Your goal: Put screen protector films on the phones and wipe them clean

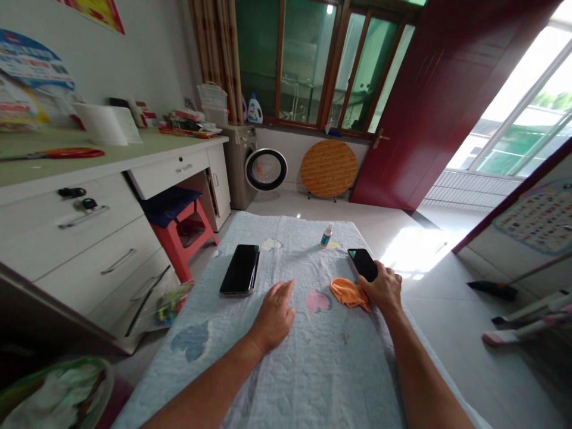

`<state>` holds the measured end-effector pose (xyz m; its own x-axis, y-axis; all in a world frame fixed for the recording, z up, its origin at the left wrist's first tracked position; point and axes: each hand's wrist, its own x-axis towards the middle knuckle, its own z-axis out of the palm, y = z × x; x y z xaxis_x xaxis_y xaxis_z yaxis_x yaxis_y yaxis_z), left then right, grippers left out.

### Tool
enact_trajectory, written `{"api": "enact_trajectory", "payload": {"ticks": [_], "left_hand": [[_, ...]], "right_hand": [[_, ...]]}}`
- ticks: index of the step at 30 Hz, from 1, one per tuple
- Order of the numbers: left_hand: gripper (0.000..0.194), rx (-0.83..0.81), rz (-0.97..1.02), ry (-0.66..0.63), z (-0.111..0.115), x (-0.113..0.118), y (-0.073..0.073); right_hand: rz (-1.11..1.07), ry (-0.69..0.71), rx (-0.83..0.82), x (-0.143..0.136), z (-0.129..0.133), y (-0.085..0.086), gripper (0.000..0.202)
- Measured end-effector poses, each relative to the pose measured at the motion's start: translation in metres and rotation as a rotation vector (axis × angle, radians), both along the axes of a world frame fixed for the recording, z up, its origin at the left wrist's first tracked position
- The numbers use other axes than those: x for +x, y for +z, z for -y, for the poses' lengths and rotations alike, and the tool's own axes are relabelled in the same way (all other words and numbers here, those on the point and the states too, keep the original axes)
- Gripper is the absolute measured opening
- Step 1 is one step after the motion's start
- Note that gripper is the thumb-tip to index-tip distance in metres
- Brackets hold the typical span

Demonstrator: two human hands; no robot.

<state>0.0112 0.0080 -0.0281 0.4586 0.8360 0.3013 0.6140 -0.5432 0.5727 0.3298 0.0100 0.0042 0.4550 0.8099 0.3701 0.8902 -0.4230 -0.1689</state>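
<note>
My right hand [385,288] grips the near end of a black smartphone [363,264] at the right edge of the cloth-covered table [286,381]. Just left of that hand lies a crumpled orange cloth [347,292]. My left hand [276,316] rests on the table with its fingers stretched out and nothing in it. Beyond it to the left is a larger black device with a dark screen [240,269], apparently lying on something of similar size. A small spray bottle [326,236] with a white cap stands upright near the far edge.
A desk with white drawers [102,238] runs along the left, with a paper roll [105,124] and red-handled tool [74,153] on top. Under it stands a red stool [187,235]. Behind are a washing machine with its door [267,170] ajar and a round wooden tabletop [329,168].
</note>
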Motion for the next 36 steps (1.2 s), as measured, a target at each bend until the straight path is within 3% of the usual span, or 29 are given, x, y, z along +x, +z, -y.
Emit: {"api": "enact_trajectory", "payload": {"ticks": [12,27,36], "left_hand": [[0.063,-0.018,-0.022,-0.014,0.002,0.0,0.006],[0.063,-0.012,-0.03,-0.017,0.002,0.0,0.006],[0.061,0.079,0.024,-0.037,0.003,-0.002,0.008]], "right_hand": [[-0.069,-0.097,-0.152,-0.013,0.005,0.009,0.073],[-0.074,-0.129,-0.122,-0.018,0.001,0.01,0.069],[-0.089,-0.114,-0.092,-0.017,0.004,0.007,0.072]]}}
